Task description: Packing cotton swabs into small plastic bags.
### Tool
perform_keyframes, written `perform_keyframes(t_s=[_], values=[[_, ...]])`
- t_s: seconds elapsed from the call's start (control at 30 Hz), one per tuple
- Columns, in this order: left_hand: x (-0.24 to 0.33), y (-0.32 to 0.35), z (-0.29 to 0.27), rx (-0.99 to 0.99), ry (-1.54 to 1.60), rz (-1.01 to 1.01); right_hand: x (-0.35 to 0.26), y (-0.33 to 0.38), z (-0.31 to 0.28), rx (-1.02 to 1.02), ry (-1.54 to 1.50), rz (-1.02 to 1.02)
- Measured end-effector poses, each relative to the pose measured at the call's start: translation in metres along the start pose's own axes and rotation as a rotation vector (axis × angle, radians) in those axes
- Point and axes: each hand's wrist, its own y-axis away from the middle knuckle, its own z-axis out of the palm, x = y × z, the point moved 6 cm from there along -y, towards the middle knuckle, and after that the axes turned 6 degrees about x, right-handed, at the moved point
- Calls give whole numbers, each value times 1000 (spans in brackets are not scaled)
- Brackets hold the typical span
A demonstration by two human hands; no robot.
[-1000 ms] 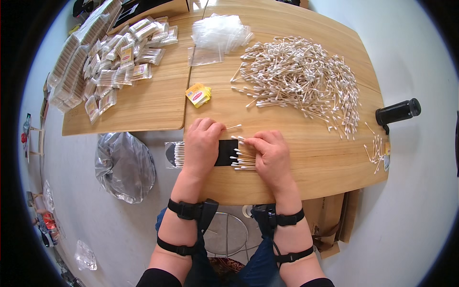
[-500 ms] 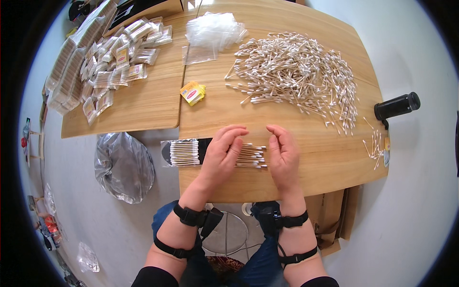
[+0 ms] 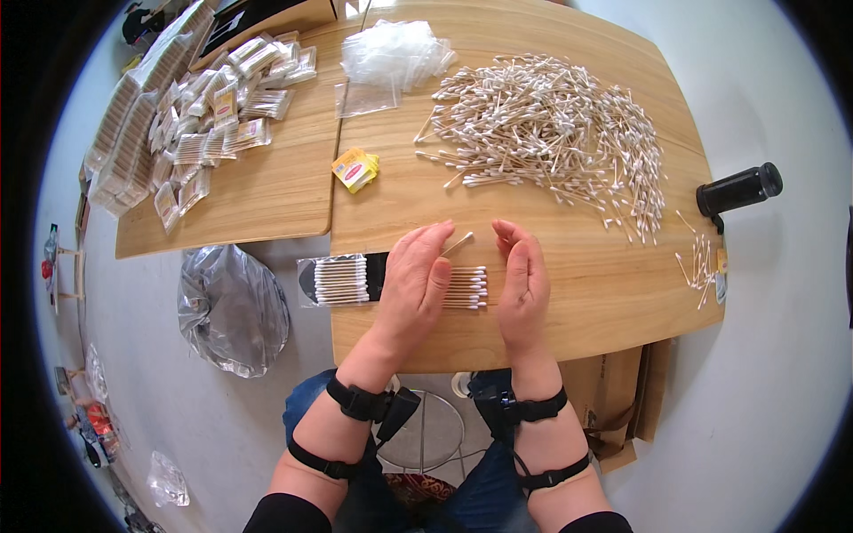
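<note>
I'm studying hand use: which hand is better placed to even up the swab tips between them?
Probably the right hand: it stands just beyond the white swab tips, its inner side toward them and seemingly empty. The left hand covers part of their sticks.

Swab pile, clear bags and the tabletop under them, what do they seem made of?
Swab pile: probably wooden sticks, matte and tan, with soft-looking white tips, likely cotton.
Clear bags: seemingly thin, glossy plastic film, see-through with bright highlights.
Tabletop: wood or wood-look laminate, smooth with a slight sheen; grain lines show, but the core can't be told.
</note>
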Motion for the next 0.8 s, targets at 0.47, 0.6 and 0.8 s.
perform_keyframes(t_s=[0.47,0.6,0.8], values=[[-7,10,11,-48,624,-258,-2,14,10,-87,146,-58],[-8,13,16,13,733,-271,-11,20,30,-158,157,-165],[-15,14,15,50,732,-288,-4,24,28,-136,118,-126]])
